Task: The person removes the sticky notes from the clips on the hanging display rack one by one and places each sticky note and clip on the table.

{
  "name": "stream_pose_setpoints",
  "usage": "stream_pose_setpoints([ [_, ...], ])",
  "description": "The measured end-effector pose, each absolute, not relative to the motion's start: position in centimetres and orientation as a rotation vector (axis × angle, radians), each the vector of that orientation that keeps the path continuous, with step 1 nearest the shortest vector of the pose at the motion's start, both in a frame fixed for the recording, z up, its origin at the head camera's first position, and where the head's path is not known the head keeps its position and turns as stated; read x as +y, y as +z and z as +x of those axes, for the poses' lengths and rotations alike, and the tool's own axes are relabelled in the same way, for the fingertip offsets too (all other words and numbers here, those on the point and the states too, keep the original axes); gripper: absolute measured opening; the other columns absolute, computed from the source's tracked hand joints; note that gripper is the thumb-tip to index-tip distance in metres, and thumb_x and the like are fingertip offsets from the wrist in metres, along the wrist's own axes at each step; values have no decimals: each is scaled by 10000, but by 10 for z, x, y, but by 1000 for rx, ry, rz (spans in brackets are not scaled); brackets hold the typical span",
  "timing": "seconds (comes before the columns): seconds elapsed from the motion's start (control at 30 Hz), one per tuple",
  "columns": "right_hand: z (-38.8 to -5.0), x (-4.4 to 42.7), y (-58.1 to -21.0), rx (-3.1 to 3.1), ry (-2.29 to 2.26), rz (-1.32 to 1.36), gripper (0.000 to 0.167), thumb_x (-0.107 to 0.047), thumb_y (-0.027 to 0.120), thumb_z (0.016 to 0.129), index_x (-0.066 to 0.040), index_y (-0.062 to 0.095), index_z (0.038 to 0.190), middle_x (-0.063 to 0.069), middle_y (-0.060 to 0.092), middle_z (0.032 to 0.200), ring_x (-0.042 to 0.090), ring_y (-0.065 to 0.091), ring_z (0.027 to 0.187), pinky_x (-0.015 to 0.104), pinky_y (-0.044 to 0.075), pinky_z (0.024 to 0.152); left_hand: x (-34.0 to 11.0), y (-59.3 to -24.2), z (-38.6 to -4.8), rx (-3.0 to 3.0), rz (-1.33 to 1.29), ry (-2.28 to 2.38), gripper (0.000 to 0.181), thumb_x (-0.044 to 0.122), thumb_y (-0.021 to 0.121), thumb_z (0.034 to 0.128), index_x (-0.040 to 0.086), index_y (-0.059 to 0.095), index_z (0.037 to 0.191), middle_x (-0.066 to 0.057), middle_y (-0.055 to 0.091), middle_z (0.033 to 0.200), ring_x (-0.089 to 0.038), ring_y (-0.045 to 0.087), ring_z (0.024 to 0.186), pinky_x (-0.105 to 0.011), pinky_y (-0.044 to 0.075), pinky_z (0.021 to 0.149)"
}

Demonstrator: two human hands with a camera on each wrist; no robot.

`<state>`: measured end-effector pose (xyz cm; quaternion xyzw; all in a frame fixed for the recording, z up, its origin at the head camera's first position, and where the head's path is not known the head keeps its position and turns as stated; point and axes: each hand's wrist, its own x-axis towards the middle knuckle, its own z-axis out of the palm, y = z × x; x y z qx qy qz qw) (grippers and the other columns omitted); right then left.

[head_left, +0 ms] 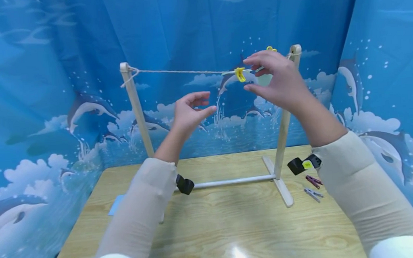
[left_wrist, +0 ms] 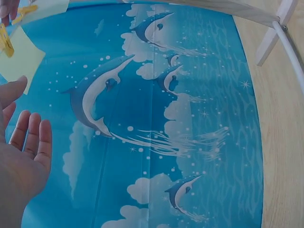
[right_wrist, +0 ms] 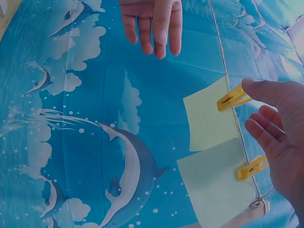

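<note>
A yellow clothespin (head_left: pixel 240 74) clips a pale yellow-green sheet of paper (right_wrist: pixel 211 116) to the string (head_left: pixel 180 71). My right hand (head_left: pixel 279 76) is beside this clothespin, thumb and fingers spread apart with nothing gripped; whether the thumb touches it I cannot tell. A second yellow clothespin (right_wrist: pixel 251 168) holds a pale green sheet (right_wrist: pixel 209 183) nearer the right post, mostly hidden behind my right hand in the head view. Left of the papers, my left hand (head_left: pixel 192 112) hangs in the air with relaxed fingers and an empty palm (left_wrist: pixel 26 166).
The string runs between two wooden posts, left (head_left: pixel 137 110) and right (head_left: pixel 283 139), joined low by a white bar (head_left: pixel 232 181). On the table (head_left: pixel 214 225) lie a dark red clothespin (head_left: pixel 314 181), a grey clothespin (head_left: pixel 313 194) and a light blue piece (head_left: pixel 115 205). Dolphin-print curtains surround it.
</note>
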<state>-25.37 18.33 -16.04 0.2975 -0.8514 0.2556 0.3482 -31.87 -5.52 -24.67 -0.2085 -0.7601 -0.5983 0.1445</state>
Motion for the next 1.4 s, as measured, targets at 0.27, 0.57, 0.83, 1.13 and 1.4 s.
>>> stream_pose_setpoints([
  [0.27, -261, 175, -156, -2221, 604, 817, 473, -71, 784, 824, -24, 627, 1268, 119, 583, 1294, 251, 605, 1086, 401, 543, 908, -50, -238, -329, -2162, -553, -1762, 415, 242, 806, 825, 190, 678, 1215, 53, 645, 1174, -97, 594, 1071, -298, 558, 848],
  [0.57, -266, 173, -151, -2253, 539, 773, 397, -118, 741, 874, -22, 642, 1246, 137, 629, 1209, 258, 621, 1032, 391, 537, 915, -32, -234, -337, -2096, -606, -1837, 448, 193, 799, 831, 145, 657, 1253, 12, 637, 1205, -159, 586, 1122, -287, 544, 880],
  [0.83, -272, 173, -142, -2259, 508, 791, 388, -141, 695, 916, 17, 622, 1263, 178, 628, 1149, 275, 614, 1006, 389, 532, 910, -19, -236, -340, -2054, -592, -1969, 469, 185, 783, 843, 157, 634, 1287, -27, 624, 1258, -156, 585, 1161, -295, 524, 927],
  [1.13, -272, 178, -137, -2336, 550, 771, 405, -158, 664, 937, 1, 596, 1302, 165, 606, 1186, 261, 608, 1033, 386, 524, 928, -6, -236, -337, -1904, -572, -2147, 349, 178, 749, 867, 146, 691, 1209, 8, 668, 1154, -115, 656, 1033, -275, 534, 907],
  [1.4, -271, 180, -136, -2353, 586, 769, 420, -151, 665, 935, -5, 581, 1320, 160, 602, 1197, 256, 613, 1054, 375, 523, 933, -1, -239, -335, -1863, -484, -2146, 239, 222, 725, 882, 70, 735, 1066, -47, 707, 991, -209, 657, 874, -275, 567, 803],
])
